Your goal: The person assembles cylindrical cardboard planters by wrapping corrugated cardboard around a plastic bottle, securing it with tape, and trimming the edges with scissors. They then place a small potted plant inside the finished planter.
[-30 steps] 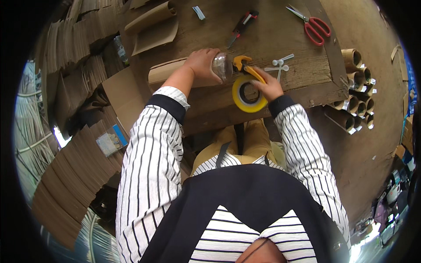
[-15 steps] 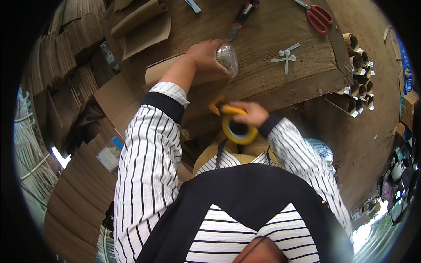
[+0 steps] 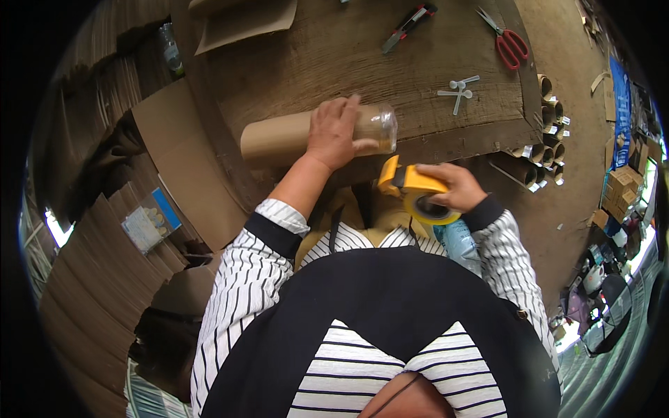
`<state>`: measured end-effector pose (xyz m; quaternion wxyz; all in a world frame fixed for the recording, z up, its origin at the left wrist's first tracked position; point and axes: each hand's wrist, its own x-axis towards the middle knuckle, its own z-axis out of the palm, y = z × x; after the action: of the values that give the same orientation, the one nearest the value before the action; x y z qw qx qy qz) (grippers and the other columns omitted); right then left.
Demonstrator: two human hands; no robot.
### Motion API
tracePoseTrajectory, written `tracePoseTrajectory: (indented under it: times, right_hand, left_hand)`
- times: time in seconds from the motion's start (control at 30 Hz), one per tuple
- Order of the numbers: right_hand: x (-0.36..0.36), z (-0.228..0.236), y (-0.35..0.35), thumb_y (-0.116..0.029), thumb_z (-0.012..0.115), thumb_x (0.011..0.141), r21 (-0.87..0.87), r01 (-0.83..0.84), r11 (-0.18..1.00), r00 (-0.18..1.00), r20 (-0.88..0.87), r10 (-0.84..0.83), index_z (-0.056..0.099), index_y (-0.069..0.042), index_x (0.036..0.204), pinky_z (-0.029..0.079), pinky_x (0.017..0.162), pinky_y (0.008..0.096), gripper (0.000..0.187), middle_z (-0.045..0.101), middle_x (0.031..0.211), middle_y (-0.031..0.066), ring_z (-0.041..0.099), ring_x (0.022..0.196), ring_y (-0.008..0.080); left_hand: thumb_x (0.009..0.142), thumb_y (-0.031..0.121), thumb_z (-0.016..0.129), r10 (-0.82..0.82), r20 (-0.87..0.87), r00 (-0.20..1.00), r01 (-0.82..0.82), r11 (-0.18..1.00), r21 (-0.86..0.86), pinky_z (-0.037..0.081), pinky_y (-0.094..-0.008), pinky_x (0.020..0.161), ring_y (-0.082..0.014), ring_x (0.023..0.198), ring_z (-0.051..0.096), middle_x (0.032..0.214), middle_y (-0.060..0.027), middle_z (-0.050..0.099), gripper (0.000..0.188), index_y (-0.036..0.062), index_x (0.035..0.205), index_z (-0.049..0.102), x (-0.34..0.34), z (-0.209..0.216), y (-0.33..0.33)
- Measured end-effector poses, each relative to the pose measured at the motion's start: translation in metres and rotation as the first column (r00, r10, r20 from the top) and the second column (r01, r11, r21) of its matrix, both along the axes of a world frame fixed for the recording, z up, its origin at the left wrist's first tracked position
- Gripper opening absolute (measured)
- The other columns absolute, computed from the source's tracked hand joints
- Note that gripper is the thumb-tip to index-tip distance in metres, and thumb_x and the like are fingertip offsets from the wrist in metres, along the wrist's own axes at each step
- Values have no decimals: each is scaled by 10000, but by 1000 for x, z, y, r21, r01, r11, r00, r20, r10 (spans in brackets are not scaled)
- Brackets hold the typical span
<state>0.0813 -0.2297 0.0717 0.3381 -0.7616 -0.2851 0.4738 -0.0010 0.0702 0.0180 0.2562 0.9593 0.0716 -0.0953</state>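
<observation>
A brown cardboard tube (image 3: 275,139) lies sideways along the near edge of the wooden table (image 3: 300,76). Clear plastic (image 3: 385,125) wraps its right end. My left hand (image 3: 333,132) grips the tube near that end, fingers over the top and thumb on the near side. Just off the table edge, my right hand (image 3: 456,188) holds a yellow tape dispenser (image 3: 424,181) carrying a roll of tape. The dispenser's front is close to the plastic-covered end but apart from it. Whether a strip of tape spans the gap cannot be made out.
Farther back on the table lie a utility knife (image 3: 409,28), red-handled scissors (image 3: 512,49), several small white spoons (image 3: 458,90) and a curled cardboard sheet (image 3: 247,24). Several brown tubes (image 3: 550,132) are stacked beyond the right edge. Cardboard stacks (image 3: 90,244) and a plastic bottle (image 3: 171,50) are at left.
My right hand has moved right with the tape dispenser. The tube now lies nearer the table's edge and my left hand has shifted on it. The view has turned slightly.
</observation>
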Motion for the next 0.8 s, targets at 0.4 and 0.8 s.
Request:
tracePoseTrajectory:
  times: [0.4,0.8]
  right_hand:
    - [74,39,158,-223,689,787,-344,-577,740,632,386,672,633,-276,1293,565,736,408,511,685,974,87,684,883,293]
    - [74,-6,42,-285,777,747,-236,-272,933,848,399,348,648,-344,1277,552,746,415,550,632,883,79,673,825,305]
  left_hand:
    - [483,565,903,203,-42,978,-195,971,139,183,-538,1171,-345,1407,299,1475,-216,362,1306,-8,1481,283,-75,-8,-27]
    - [546,474,904,-218,-207,954,233,971,48,258,-507,1153,-345,1405,341,1484,-165,407,1151,63,1474,362,-27,3,-12]
